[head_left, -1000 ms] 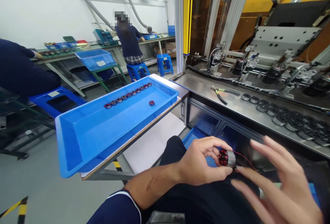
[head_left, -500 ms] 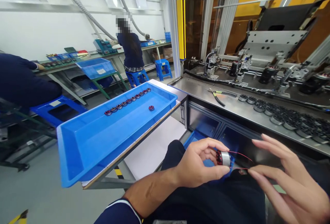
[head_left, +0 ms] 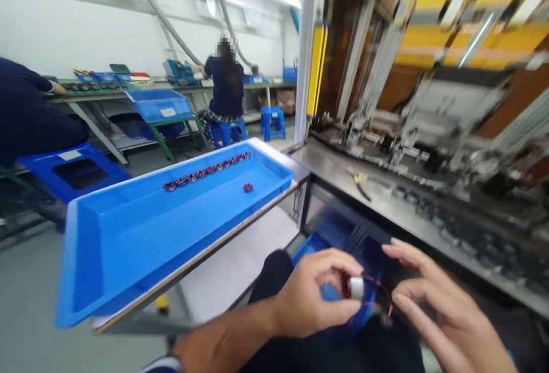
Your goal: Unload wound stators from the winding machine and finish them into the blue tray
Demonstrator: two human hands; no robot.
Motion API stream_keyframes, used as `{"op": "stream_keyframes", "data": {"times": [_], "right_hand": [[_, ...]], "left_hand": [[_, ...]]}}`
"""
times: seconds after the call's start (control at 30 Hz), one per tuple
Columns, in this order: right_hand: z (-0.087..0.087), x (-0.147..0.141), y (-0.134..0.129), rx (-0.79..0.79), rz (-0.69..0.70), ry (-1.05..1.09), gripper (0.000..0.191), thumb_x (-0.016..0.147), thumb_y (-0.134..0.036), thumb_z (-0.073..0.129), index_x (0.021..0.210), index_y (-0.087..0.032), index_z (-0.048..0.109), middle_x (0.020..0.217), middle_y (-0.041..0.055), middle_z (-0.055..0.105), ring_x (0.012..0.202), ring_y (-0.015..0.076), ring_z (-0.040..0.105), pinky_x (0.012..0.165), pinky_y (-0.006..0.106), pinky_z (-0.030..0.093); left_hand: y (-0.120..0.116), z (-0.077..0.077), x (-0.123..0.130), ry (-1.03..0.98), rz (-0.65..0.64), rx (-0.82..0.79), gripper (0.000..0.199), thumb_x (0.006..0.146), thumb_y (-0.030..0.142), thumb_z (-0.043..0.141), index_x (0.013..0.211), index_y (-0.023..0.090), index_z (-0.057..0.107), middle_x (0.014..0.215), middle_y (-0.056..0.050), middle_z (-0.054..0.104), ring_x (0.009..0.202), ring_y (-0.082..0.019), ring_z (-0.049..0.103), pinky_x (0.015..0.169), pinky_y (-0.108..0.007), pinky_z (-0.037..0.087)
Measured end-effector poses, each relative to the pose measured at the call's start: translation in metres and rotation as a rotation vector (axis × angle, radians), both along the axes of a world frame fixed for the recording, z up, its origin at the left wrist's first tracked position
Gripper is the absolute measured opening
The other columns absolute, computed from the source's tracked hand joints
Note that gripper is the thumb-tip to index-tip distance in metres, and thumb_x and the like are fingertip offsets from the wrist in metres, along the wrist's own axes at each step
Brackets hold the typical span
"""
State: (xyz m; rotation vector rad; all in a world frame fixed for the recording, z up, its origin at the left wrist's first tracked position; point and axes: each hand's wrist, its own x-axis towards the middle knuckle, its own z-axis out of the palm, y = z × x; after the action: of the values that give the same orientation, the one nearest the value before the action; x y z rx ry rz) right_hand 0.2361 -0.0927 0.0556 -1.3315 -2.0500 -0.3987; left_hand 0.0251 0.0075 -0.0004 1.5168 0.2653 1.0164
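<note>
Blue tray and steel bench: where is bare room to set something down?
Bare: the floor of the blue tray, from its left end to the lone red part, in front of the row of parts. Crowded: the right stretch of the steel bench, under dark parts.

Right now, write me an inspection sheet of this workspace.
Surface: blue tray on a table with a wooden edge; metal bench beside it.
Job's things: silver-and-red round part in hand; in the tray, a row of small round parts and a single part apart.
Clutter: plier-like tool and blurred dark parts on the bench.
Hands: left hand pinches the round part; right hand at the wires, grip unclear.
Cables: thin red wires at the round part.
Surroundings: two people seated nearby, machinery behind the bench.
</note>
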Motion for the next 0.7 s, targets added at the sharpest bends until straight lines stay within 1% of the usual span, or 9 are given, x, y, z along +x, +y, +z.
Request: {"op": "stream_keyframes", "data": {"times": [0.07,0.13,0.2,0.27,0.33,0.43,0.57,0.63,0.7], "right_hand": [[-0.003,0.022,0.031,0.033,-0.079,0.027,0.021,0.099,-0.038,0.056,0.089,-0.023,0.067,0.124,0.0081,0.070,0.110,0.0209,0.070,0.089,0.029,0.059],[-0.007,0.045,0.081,0.150,-0.198,0.089,0.036,0.096,-0.056,0.055,0.096,-0.022,0.068,0.119,0.0098,0.071,0.107,0.0236,0.071,0.094,0.037,0.059],[-0.012,0.065,0.137,0.168,-0.244,0.104,0.058,0.091,-0.071,0.050,0.105,-0.018,0.068,0.118,0.0153,0.070,0.109,0.0288,0.069,0.098,0.047,0.056],[-0.018,0.078,0.189,0.130,-0.270,0.103,0.074,0.085,-0.082,0.045,0.105,-0.015,0.069,0.117,0.0203,0.069,0.110,0.0337,0.068,0.101,0.054,0.053],[-0.021,0.085,0.225,0.070,-0.287,0.091,0.080,0.079,-0.087,0.045,0.100,-0.013,0.070,0.118,0.0243,0.068,0.112,0.0383,0.066,0.101,0.057,0.051],[-0.015,0.087,0.250,-0.027,-0.301,0.052,0.072,0.074,-0.084,0.056,0.086,-0.015,0.071,0.106,0.0268,0.069,0.104,0.0426,0.068,0.089,0.057,0.053],[0.000,0.092,0.259,-0.155,-0.312,-0.027,0.052,0.076,-0.072,0.066,0.075,-0.021,0.072,0.078,0.0190,0.070,0.075,0.0403,0.071,0.060,0.053,0.044],[0.004,0.094,0.263,-0.199,-0.375,-0.044,0.047,0.076,-0.070,0.067,0.071,-0.024,0.072,0.076,0.0170,0.070,0.067,0.0373,0.069,0.053,0.048,0.037],[0.003,0.097,0.264,-0.226,-0.426,-0.059,0.045,0.076,-0.068,0.069,0.068,-0.023,0.070,0.078,0.0183,0.071,0.064,0.0342,0.069,0.052,0.046,0.036]], "left_hand": [[0.009,-0.002,-0.005,0.003,0.030,-0.223,0.036,0.068,0.020,0.083,0.101,0.013,0.070,0.093,-0.008,0.071,0.075,-0.011,0.065,0.070,-0.022,0.053],[0.019,-0.002,-0.010,-0.029,0.051,-0.361,0.041,0.068,0.027,0.086,0.102,0.013,0.068,0.080,-0.003,0.069,0.072,-0.010,0.063,0.070,-0.022,0.052],[0.026,0.001,-0.018,-0.059,0.075,-0.395,0.046,0.067,0.038,0.089,0.099,0.013,0.069,0.077,-0.002,0.067,0.072,-0.011,0.063,0.071,-0.024,0.051],[0.028,0.005,-0.028,-0.090,0.128,-0.386,0.048,0.067,0.047,0.088,0.095,0.013,0.070,0.078,-0.003,0.067,0.073,-0.011,0.063,0.071,-0.025,0.052],[0.026,0.009,-0.040,-0.108,0.186,-0.377,0.049,0.067,0.050,0.087,0.094,0.013,0.071,0.079,-0.003,0.068,0.072,-0.011,0.062,0.071,-0.026,0.052],[0.023,0.012,-0.056,-0.149,0.279,-0.386,0.050,0.064,0.051,0.089,0.091,0.013,0.070,0.087,-0.006,0.071,0.071,-0.010,0.062,0.069,-0.025,0.052],[0.023,0.014,-0.070,-0.232,0.359,-0.416,0.053,0.060,0.051,0.091,0.088,0.012,0.070,0.088,-0.007,0.072,0.070,-0.011,0.064,0.067,-0.026,0.054],[0.024,0.016,-0.074,-0.285,0.381,-0.413,0.052,0.060,0.049,0.092,0.088,0.012,0.070,0.087,-0.006,0.071,0.071,-0.011,0.065,0.068,-0.026,0.055],[0.024,0.019,-0.075,-0.337,0.391,-0.423,0.051,0.059,0.047,0.092,0.088,0.012,0.069,0.091,-0.007,0.072,0.073,-0.011,0.065,0.068,-0.026,0.056]]}}
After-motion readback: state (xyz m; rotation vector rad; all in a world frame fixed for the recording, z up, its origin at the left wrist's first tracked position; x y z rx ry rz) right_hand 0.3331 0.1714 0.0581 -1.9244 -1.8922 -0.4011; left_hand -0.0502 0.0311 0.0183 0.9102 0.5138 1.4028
